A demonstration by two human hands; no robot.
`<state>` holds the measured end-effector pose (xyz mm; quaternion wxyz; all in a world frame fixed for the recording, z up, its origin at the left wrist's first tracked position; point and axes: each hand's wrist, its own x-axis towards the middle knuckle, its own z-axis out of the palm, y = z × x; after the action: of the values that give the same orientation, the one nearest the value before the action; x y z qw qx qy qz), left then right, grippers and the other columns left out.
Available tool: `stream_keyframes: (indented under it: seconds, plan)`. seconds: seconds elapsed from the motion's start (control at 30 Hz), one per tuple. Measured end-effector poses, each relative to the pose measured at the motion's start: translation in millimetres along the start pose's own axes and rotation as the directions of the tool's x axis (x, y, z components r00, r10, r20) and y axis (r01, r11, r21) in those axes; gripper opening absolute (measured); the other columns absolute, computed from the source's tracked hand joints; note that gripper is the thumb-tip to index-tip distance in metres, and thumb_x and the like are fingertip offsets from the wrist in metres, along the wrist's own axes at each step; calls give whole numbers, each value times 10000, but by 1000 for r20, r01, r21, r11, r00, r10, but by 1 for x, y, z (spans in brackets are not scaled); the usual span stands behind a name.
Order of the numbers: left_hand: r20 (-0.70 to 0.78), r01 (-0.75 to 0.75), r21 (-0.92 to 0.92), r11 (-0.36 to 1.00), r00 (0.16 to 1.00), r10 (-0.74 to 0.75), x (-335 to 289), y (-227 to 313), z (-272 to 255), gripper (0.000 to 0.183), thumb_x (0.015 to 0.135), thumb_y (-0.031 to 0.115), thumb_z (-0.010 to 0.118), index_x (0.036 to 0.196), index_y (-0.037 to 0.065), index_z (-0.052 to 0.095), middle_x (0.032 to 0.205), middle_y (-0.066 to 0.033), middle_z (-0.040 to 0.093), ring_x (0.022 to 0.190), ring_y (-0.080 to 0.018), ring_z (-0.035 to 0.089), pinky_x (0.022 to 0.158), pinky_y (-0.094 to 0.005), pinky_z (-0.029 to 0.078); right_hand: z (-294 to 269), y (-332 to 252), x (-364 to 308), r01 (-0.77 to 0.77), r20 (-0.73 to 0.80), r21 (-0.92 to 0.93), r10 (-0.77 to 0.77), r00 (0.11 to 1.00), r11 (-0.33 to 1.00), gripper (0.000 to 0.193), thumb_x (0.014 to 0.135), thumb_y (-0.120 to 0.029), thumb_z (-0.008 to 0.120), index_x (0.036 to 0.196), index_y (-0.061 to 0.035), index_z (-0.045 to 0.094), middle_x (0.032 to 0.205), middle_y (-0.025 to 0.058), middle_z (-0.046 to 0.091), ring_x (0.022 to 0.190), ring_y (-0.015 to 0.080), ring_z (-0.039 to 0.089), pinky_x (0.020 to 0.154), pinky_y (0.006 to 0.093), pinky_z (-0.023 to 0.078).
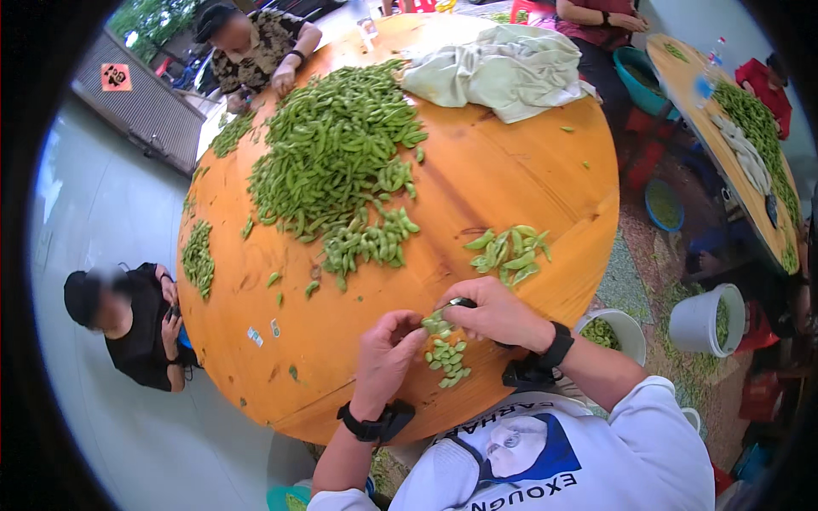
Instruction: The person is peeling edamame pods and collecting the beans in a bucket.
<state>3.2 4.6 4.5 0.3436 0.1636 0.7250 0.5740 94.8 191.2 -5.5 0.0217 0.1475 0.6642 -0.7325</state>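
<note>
1. Head view, left hand (388,349): thumb and forefinger are brought close together at the near side of the table (528,179), right beside a green pod (436,322). Whether they pinch it cannot be told at this size.
2. Head view, right hand (494,315): its fingers are curled in on a small dark tool (463,302), whose exact kind is too small to make out. The fingertips come close to the pod from the other side.
3. Head view, where things lie: the pod is between the two hands, with loose beans (449,358) on the wood just below it. A small heap of pods (511,251) lies beyond the right hand, well within reach by the look of it; the big heap (328,153) is farther off.
4. Head view, handling, as a judgement: steady the pod near its end with the left fingertips and keep them out of the tool's path. Use short, light strokes along the seam, since a hard push could bruise the beans or slip toward the thumb. Working low, directly over the loose beans, should keep any that drop together and away from the table's edge.
</note>
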Motion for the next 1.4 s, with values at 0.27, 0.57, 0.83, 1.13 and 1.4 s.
stream_keyframes:
  seconds: [0.27,0.57,0.83,1.13,1.4]
  plan:
    - [-33,-38,-73,997,999,36,-2,-2,0,182,901,73,667,1058,-16,645,909,-11,668,774,-53,619,645,-202,525,7,-3,-2,5,18,-58,-4,1000,998,209,890,-153,596,960,20,690,647,17,608,537,75,563,501,254,459]
    - [6,-21,-60,998,1000,22,-3,-2,2,214,904,49,647,1087,-62,645,922,-45,684,780,-84,639,684,-218,534,13,7,-1,236,-45,-288,-259,965,928,193,829,-142,614,909,10,701,727,191,655,617,273,650,591,349,500]
    - [2,-219,293,931,974,228,-1,-8,-11,194,907,-21,578,1084,-27,658,936,-56,686,785,-98,621,696,-237,506,-11,-8,-2,200,-239,-495,-353,904,846,165,827,-106,604,936,0,665,717,171,644,684,313,649,628,387,512]
    - [-10,-293,674,677,914,406,2,2,-25,207,837,-32,585,1036,-12,638,939,-147,632,792,-266,644,687,-333,510,-27,-21,-9,168,-302,-819,-661,687,549,310,809,-49,628,1116,-44,588,1078,154,582,807,349,634,685,427,527]
    - [263,-430,725,538,895,361,1,7,6,261,823,-28,577,1078,2,625,978,-167,597,887,-355,622,745,-387,510,3,1,-2,251,18,-767,-371,929,591,232,823,-66,604,1049,-12,600,918,187,609,855,359,633,731,438,524]
